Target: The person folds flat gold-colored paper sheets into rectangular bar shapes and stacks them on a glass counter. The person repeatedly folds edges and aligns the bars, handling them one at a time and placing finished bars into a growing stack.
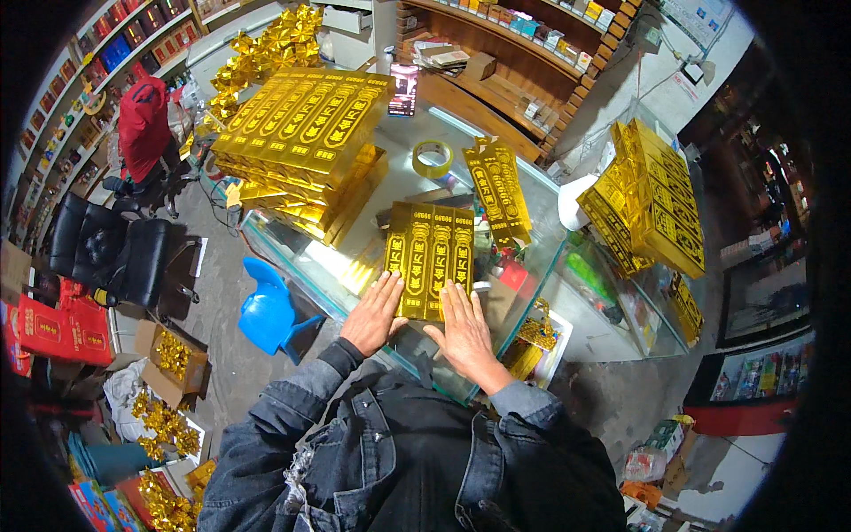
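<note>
In front of me a shiny gold foil panel (432, 253), printed with several upright bar shapes in black, lies on the glass counter (355, 213). My left hand (377, 312) rests on its lower left edge, fingers stretched out. Across its lower right edge lies my right hand (463, 330), also flat with fingers spread. Neither hand grips anything. Beyond the panel are a loose gold foil piece (498, 188) and a roll of clear yellowish tape (433, 160). A tall stack of similar gold panels (297, 133) stands at the counter's far left.
More gold foil pieces (660, 199) stand on the counter at the right. A lit phone (403, 89) leans at the back. Left of the counter are a blue plastic stool (273, 306), a black office chair (111, 244) and a cardboard box (175, 359) holding crumpled gold foil.
</note>
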